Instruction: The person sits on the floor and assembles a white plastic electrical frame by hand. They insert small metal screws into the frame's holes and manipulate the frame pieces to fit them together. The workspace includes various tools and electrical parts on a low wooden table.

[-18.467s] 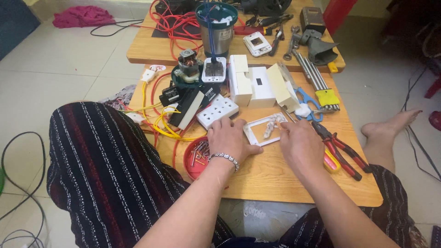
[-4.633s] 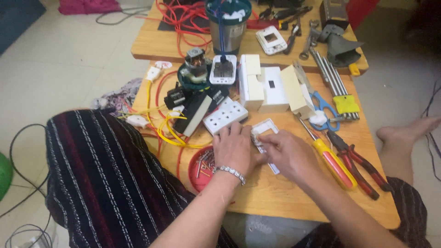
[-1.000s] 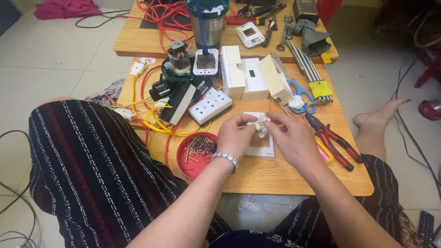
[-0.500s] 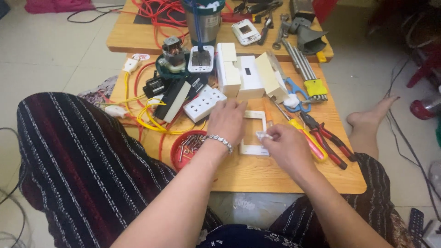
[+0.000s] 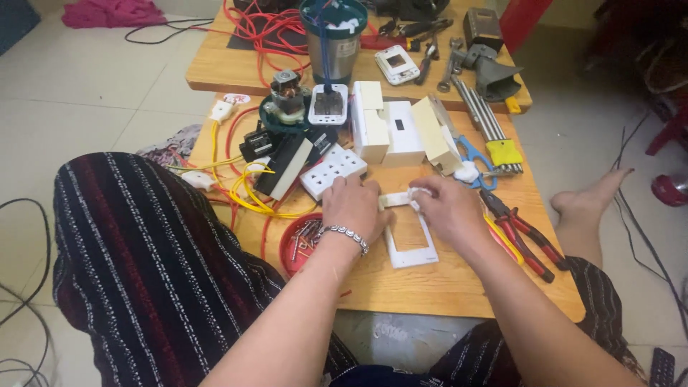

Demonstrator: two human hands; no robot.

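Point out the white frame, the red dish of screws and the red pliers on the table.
White frame (image 5: 412,256), head view, on its bottom bar.
Red dish (image 5: 288,253), head view, on its left rim.
Red pliers (image 5: 534,246), head view, on the handles.

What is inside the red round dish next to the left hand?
The red dish holds a small pile of metal screws. The left hand and wrist cover its right part, so what lies there cannot be seen.

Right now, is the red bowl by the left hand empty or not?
Not empty. The red bowl holds a heap of metal screws; the left hand and wrist cover its right edge, so how full it is cannot be told.
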